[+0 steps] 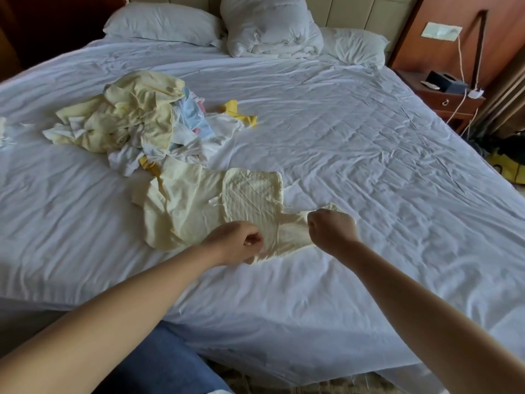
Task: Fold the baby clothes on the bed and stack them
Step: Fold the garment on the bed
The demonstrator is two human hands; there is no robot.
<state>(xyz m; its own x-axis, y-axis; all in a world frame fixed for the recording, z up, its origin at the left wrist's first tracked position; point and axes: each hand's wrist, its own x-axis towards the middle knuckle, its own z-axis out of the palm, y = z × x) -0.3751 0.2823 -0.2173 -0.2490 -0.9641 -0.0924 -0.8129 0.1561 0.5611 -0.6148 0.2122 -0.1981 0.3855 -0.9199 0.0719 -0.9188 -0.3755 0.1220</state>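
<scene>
Left hand [240,241] and right hand [332,230] are each pinching the near edge of the pale yellow garment [199,206]; unfolded pile [136,120] is lying beyond

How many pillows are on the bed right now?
2. The left pillow lies left of the bunched duvet, the right pillow right of it; the duvet may hide another.

Both bare forearms reach in from the near side. The left hand [238,241] and right hand [332,228] lie close together, fingers curled, each pinching the garment [193,206] at its near edge.
</scene>
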